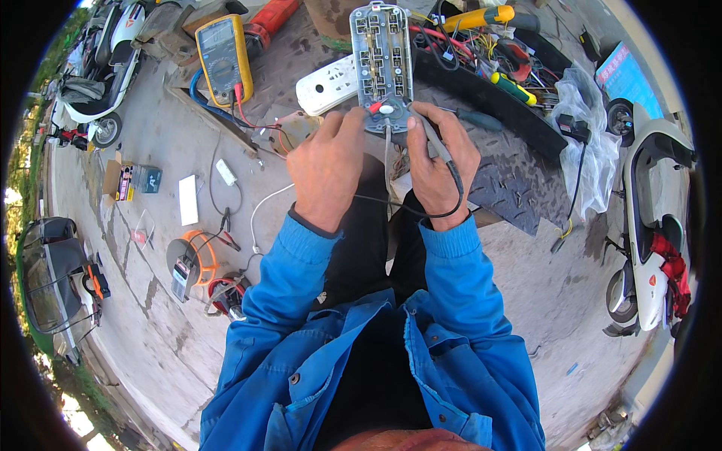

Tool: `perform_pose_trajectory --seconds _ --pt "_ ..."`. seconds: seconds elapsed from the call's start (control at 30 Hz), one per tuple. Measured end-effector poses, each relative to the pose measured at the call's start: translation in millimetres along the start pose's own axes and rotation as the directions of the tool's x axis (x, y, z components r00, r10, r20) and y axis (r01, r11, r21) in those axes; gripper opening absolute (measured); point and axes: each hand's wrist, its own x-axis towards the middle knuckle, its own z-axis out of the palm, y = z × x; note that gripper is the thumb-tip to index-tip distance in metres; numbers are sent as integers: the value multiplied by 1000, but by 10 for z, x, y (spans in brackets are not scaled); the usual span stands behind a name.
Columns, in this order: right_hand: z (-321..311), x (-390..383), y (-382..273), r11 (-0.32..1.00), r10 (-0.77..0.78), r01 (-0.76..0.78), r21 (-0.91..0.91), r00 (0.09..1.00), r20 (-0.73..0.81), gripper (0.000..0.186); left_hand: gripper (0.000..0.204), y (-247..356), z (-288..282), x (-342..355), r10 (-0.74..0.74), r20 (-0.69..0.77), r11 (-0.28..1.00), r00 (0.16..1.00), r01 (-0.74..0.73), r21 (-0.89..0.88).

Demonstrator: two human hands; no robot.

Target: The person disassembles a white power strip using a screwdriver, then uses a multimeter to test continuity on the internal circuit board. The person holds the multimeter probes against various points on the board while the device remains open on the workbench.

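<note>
An opened power strip (383, 60) lies with its metal contacts showing on a dark checker-plate surface (511, 180). My left hand (327, 167) grips its near end, by the red switch. My right hand (442, 169) holds a thin probe-like tool (430, 139) with a black cord, its tip touching the strip's near end. A white cable runs from the strip down between my hands. The strip's white cover (328, 83) lies just left of it.
A yellow multimeter (223, 56) with red and black leads sits at upper left. Screwdrivers and wires fill a black tray (496, 71) at upper right. Small boxes, an orange cable reel (192, 259) and scooters (650, 218) stand on the concrete around.
</note>
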Motion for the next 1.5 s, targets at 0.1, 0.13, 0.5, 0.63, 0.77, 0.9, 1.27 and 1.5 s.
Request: perform_pose_trajectory --seconds 0.1,0.13,0.5,0.63,0.77,0.9,1.27,1.5 --pt "32 20 -21 999 21 -20 -43 1000 11 20 22 -23 16 13 76 -70 997 995 -77 -2" --pt "41 21 -28 999 22 -21 -45 1000 7 20 22 -26 17 12 74 -64 997 995 -74 4" --pt "52 81 -72 999 -22 21 -47 999 -26 21 22 -5 -2 7 -1 -3 1000 1000 1 -27" --pt "73 114 -59 998 -15 16 -59 1000 7 20 21 -13 9 4 3 -14 1000 1000 -4 -30" --pt "88 104 -53 997 0 1 -73 1000 9 21 21 -29 22 -1 17 -39 999 999 -19 -50" --pt "91 120 -36 995 27 -25 -96 1000 16 19 22 -30 19 -1 3 -37 997 999 -6 -79" --pt "108 137 -104 996 -10 14 -85 999 47 19 21 -16 -8 -13 3 -56 997 998 -8 -80" --pt "214 138 -212 997 -4 13 -70 992 126 18 21 -25 -16 -14 3 -58 995 998 -9 -100"
